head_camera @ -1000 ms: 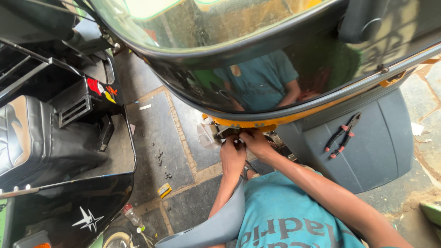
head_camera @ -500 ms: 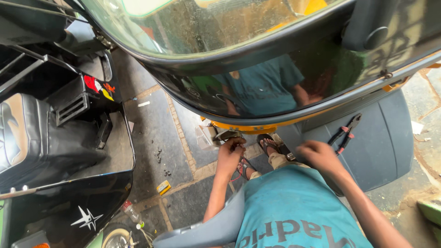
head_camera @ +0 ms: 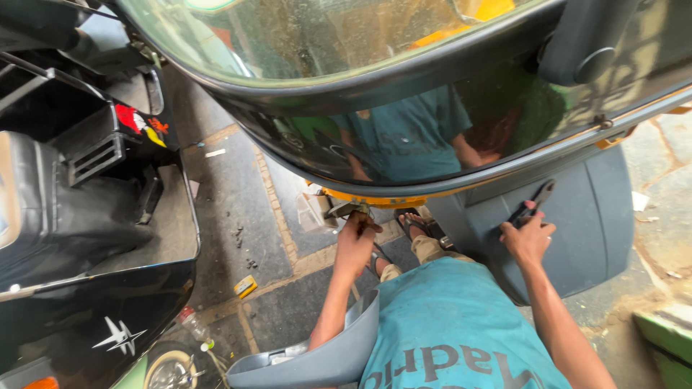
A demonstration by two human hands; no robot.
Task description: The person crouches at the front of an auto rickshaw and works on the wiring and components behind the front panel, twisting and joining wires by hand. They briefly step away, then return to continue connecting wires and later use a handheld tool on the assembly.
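My left hand (head_camera: 356, 241) reaches under the dark curved body of a three-wheeler (head_camera: 404, 137) and grips a small metal bracket (head_camera: 344, 209) by the yellow trim. My right hand (head_camera: 528, 238) rests on a grey plastic panel (head_camera: 584, 223) and closes on black-and-red pliers (head_camera: 533, 203) lying there. A grey plastic cover (head_camera: 324, 356) sits tucked against my left arm. My sandalled feet (head_camera: 418, 229) show below on the paved ground.
A black vehicle (head_camera: 86, 216) with a padded seat stands at the left. On the stone paving (head_camera: 238, 209) lie a small yellow box (head_camera: 245, 286), scattered screws (head_camera: 241, 238) and a plastic bottle (head_camera: 193, 324). A green edge (head_camera: 667, 338) shows at the lower right.
My right hand has left the bracket under the vehicle and moved right to the pliers on the grey panel. My left hand stays at the bracket.
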